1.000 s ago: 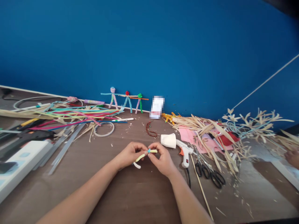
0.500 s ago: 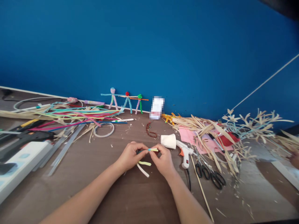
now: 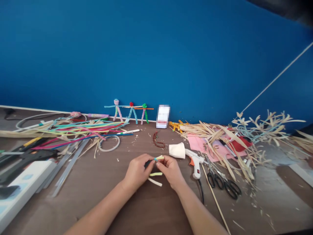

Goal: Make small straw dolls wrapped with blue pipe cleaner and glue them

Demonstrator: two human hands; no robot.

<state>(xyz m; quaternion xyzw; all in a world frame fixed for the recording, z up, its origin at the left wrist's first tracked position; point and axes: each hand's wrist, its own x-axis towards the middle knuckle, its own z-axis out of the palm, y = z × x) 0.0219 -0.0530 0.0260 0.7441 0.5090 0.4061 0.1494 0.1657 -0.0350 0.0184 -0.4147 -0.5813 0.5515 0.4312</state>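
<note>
Left hand [image 3: 137,171] and right hand [image 3: 171,170] both pinched on a small yellow strip piece [image 3: 158,158] above the tabletop [image 3: 102,182]; glue gun [image 3: 194,160] just right.

Packet [image 3: 163,116] pixel-blurred; strip [image 3: 159,158] partly behind fingertips [image 3: 168,160]

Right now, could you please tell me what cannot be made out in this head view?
1. Strips: the fingers of the left hand and right hand cover where they join, and the blue bit there is too small to identify.
2. Small box: its face is blurred.
3. White case: cut off by the left edge.
4. Dark shape: cut off by the top right corner and blurred.
</note>
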